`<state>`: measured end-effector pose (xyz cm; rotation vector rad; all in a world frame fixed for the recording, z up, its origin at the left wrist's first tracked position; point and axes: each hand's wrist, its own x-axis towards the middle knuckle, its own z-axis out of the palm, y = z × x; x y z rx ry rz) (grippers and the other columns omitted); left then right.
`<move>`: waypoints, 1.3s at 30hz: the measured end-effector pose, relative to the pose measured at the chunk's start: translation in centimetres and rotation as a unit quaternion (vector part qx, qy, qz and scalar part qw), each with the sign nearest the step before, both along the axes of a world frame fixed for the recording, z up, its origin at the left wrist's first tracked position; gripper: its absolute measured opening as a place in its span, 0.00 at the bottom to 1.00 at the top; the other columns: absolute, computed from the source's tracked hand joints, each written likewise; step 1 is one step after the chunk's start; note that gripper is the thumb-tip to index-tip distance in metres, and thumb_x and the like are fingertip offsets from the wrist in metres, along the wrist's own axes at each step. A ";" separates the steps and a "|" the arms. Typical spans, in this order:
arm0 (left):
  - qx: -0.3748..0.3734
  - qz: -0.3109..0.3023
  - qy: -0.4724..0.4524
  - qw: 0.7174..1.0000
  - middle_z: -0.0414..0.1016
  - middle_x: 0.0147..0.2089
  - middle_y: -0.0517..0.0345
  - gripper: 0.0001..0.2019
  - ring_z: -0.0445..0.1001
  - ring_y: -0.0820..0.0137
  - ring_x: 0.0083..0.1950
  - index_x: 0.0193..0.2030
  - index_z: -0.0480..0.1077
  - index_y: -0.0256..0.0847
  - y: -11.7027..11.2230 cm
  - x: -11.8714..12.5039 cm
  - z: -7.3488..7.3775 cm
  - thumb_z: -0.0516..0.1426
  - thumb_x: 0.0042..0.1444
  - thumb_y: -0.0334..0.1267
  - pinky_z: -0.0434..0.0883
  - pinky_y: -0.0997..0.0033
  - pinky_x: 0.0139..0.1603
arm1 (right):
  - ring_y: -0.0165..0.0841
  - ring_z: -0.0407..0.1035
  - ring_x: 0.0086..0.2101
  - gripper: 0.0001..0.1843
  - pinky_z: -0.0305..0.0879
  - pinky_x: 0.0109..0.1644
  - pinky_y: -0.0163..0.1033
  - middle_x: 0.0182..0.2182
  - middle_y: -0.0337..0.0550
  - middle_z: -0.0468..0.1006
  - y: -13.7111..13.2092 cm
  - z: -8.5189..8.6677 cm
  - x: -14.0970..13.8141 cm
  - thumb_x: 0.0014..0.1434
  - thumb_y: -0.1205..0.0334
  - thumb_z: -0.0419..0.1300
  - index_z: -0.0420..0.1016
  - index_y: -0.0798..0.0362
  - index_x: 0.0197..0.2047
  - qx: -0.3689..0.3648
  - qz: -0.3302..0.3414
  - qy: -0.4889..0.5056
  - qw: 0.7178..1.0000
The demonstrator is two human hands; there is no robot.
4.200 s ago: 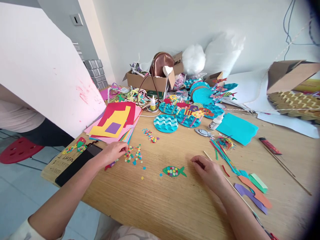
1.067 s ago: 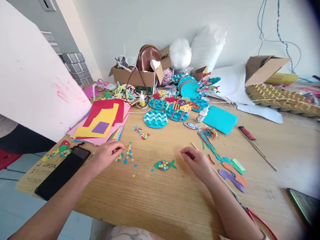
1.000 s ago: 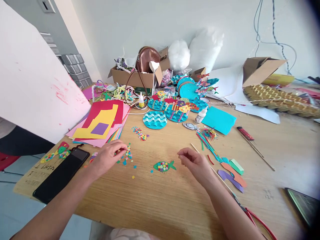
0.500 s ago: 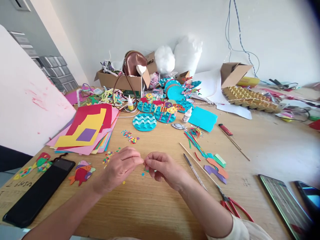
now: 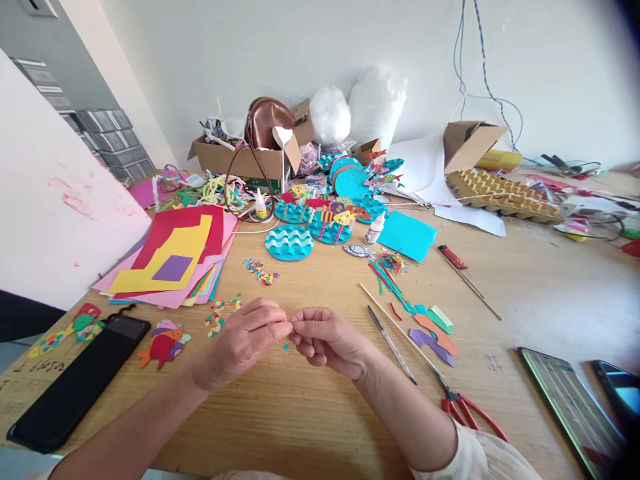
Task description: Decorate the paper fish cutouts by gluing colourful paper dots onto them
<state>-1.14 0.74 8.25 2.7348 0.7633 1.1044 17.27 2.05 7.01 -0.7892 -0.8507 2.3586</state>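
My left hand [image 5: 250,337] and my right hand [image 5: 325,335] meet at the fingertips above the wooden table [image 5: 290,413]. Both hands are closed in a pinch, thumb against fingers. Whatever sits between the tips is too small and too hidden to name. Just below them lies a tiny blue paper dot [image 5: 285,347]. Beside my left hand are scattered coloured paper dots [image 5: 216,320], partly covered by it. Farther left rests a layered paper fish [image 5: 164,345] in red, purple and orange. A pen [image 5: 391,345] and a thin wooden stick [image 5: 400,327] lie right of my right hand.
Stacked coloured paper [image 5: 145,253] and a black phone [image 5: 77,383] are at left. Wavy blue discs [image 5: 289,243] and a glue bottle [image 5: 375,229] stand ahead. Red-handled scissors [image 5: 467,410], paper scraps [image 5: 433,343] and another phone [image 5: 565,407] lie at right.
My hands remain together at nearly the same spot. The right fingers have shifted slightly, and a green bit seen under them before no longer shows.
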 end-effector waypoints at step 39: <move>-0.510 0.132 -0.221 0.821 0.61 0.21 0.65 0.06 0.60 0.76 0.24 0.24 0.65 0.37 0.5 2.7 -1.0 0.55 0.46 0.37 0.59 0.78 0.25 | 0.24 0.59 0.22 0.04 0.54 0.25 0.30 0.20 0.34 0.67 -0.3 1.0 0.4 0.49 0.67 0.56 0.70 0.54 0.25 0.442 -0.123 -0.345 0.819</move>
